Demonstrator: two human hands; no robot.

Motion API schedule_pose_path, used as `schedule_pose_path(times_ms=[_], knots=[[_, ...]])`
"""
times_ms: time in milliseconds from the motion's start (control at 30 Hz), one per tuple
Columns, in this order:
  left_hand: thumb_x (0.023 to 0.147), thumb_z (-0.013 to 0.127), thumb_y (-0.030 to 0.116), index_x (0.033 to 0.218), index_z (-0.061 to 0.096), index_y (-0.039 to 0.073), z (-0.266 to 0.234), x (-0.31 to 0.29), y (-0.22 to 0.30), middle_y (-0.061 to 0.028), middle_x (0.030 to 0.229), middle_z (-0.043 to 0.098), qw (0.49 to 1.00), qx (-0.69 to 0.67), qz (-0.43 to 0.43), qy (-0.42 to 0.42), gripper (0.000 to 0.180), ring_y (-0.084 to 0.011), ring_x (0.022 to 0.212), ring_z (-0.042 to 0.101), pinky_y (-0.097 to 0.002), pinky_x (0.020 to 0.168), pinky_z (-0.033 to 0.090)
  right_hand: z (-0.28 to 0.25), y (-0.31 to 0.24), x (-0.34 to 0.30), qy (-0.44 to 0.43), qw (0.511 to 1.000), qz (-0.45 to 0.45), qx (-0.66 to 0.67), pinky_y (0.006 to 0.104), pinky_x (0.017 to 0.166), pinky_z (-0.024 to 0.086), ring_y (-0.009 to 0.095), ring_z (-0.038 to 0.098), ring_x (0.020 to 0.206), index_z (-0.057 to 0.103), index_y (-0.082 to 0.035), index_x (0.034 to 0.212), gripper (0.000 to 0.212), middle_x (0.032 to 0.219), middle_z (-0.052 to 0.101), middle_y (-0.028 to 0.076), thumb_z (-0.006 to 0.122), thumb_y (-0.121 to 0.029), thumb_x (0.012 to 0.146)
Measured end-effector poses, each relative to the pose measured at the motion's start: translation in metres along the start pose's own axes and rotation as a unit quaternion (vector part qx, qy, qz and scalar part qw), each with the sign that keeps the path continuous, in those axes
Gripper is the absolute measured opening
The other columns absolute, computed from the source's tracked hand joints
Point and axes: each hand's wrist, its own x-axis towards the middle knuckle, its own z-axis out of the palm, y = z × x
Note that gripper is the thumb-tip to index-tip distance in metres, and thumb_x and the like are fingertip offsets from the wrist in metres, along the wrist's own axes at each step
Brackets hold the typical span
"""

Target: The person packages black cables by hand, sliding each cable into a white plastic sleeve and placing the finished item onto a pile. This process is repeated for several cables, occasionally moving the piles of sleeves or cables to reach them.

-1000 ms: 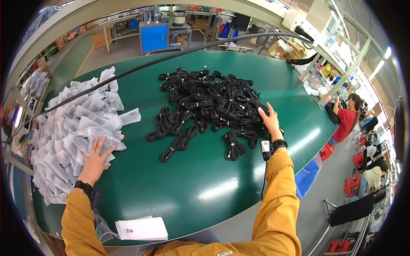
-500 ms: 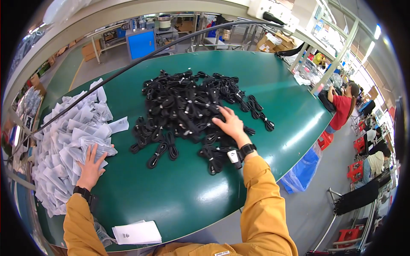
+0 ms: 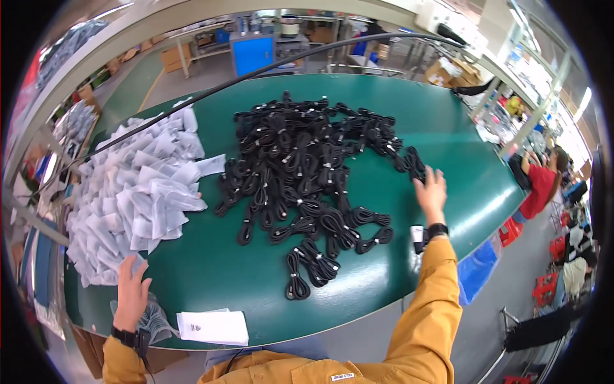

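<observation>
A heap of black coiled cables (image 3: 300, 153) spreads over the middle of the green table. My right hand (image 3: 433, 195) is at the heap's right end, fingers apart, its fingertips by a single coiled cable (image 3: 414, 164); whether they touch it I cannot tell. To the left lies a big pile of whitish translucent bags (image 3: 137, 198). My left hand (image 3: 131, 297) is open at the near edge of that pile, holding nothing. Close to it are a clear plastic bag (image 3: 155, 321) and a stack of white printed cards or papers (image 3: 214, 327) at the table's front edge.
A dark cord (image 3: 256, 67) arches across the view above the green table (image 3: 256, 307). Beyond stand a blue cabinet (image 3: 252, 56) and cardboard boxes (image 3: 453, 72). A blue plastic bag (image 3: 478, 269) hangs past the right edge, where a person in red (image 3: 540, 189) works.
My right hand has moved right, off the middle of the heap, and several coils now lie spread nearer to me. My left hand has drawn back from the bags. The view has shifted.
</observation>
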Motion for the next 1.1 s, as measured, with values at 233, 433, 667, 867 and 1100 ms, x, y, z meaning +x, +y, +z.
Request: schedule_pose_path(times_ms=[233, 433, 667, 867, 1100], knots=[[0.084, 0.068, 0.005, 0.124, 0.060, -0.001, 0.017, -0.139, -0.020, -0.0195, 0.120, 0.054, 0.972, -0.035, -0.233, 0.022, 0.041, -0.0379, 0.112, 0.052, -0.0450, 0.100, 0.042, 0.048, 0.022, -0.032, -0.199, 0.977, 0.022, -0.073, 0.0482, 0.091, 0.051, 0.038, 0.053, 0.123, 0.057, 0.000, 0.121, 0.039, 0.132, 0.057, 0.019, 0.060, -0.028, 0.094], [0.082, 0.074, 0.011, 0.121, 0.059, 0.000, 0.037, -0.137, -0.004, -0.0173, 0.115, 0.056, 0.960, -0.110, -0.244, 0.075, 0.043, -0.0367, 0.110, 0.053, -0.0422, 0.096, 0.044, 0.056, 0.041, -0.044, -0.076, 0.982, 0.063, 0.163, 0.0431, 0.068, 0.051, 0.031, 0.063, 0.073, 0.064, 0.001, 0.098, 0.026, 0.079, 0.062, 0.014, 0.053, -0.022, 0.100], [0.080, 0.074, 0.012, 0.103, 0.060, 0.003, 0.042, -0.148, -0.004, -0.0164, 0.102, 0.054, 0.984, -0.078, -0.130, 0.092, 0.029, -0.0352, 0.099, 0.056, -0.0416, 0.091, 0.045, -0.125, -0.145, -0.118, -0.277, 0.716, 0.101, 0.633, 0.0251, 0.052, 0.032, 0.007, 0.043, 0.059, 0.060, -0.004, 0.103, 0.043, 0.074, 0.054, -0.001, 0.041, -0.043, 0.105], [0.081, 0.072, 0.010, 0.098, 0.059, 0.004, 0.048, -0.136, -0.007, -0.0144, 0.099, 0.054, 0.990, -0.037, -0.119, 0.062, 0.022, -0.0340, 0.093, 0.056, -0.0425, 0.084, 0.046, -0.187, -0.242, -0.209, -0.397, 0.680, -0.005, 0.617, 0.0247, 0.055, 0.037, 0.007, 0.047, 0.062, 0.059, -0.002, 0.102, 0.031, 0.076, 0.059, 0.001, 0.044, -0.029, 0.105], [0.084, 0.068, 0.005, 0.097, 0.058, 0.003, 0.032, -0.125, -0.011, -0.0130, 0.094, 0.051, 0.955, -0.159, -0.130, 0.214, 0.016, -0.0353, 0.085, 0.056, -0.0427, 0.076, 0.048, -0.179, -0.256, -0.248, -0.438, 0.730, -0.101, 0.515, 0.0228, 0.053, 0.038, 0.005, 0.047, 0.059, 0.058, -0.001, 0.101, 0.021, 0.073, 0.058, 0.001, 0.046, -0.018, 0.104]])
